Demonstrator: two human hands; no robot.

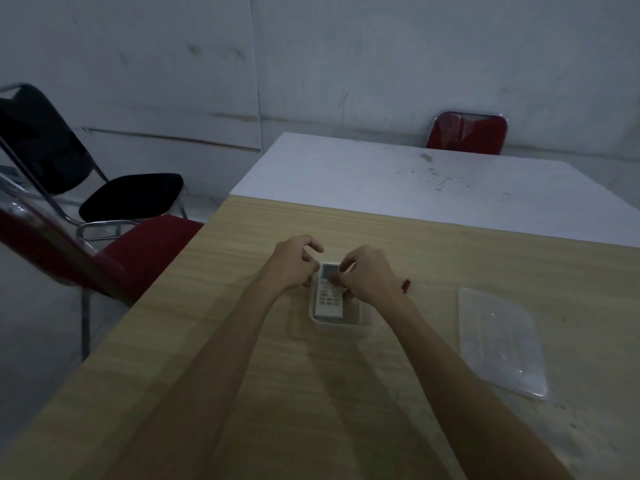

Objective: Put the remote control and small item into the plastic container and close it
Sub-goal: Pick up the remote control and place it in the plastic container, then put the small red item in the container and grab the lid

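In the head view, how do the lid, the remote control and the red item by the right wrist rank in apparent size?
1. lid, though nearer the camera.
2. remote control.
3. red item, mostly hidden.

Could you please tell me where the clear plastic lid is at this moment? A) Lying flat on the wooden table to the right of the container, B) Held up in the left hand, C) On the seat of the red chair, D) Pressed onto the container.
A: the clear lid lies flat on the wooden table, right of the open container that holds the remote control.
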